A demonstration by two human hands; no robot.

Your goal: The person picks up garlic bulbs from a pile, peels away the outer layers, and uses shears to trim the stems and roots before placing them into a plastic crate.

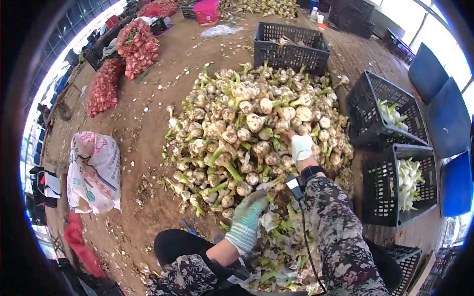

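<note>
A broad heap of garlic bulbs (pixel 247 123) with cut green stems lies on the ground in front of me. My right hand (pixel 301 147), in a white glove, reaches onto the right side of the heap, fingers down among the bulbs and partly hidden. My left hand (pixel 247 219), in a green-and-white striped glove, is closed at the heap's near edge. Its fingertips are beside a pale stem (pixel 274 181), and what it holds, if anything, I cannot tell. Below and between my arms lie loose peeled skins and leaf scraps (pixel 281 256).
Black crates with trimmed white garlic (pixel 409 182) stand at right, and another black crate (pixel 291 49) is behind the heap. Red mesh sacks (pixel 137 48) and a white woven sack (pixel 94 172) are at left. A black cable (pixel 307 241) runs along my right arm.
</note>
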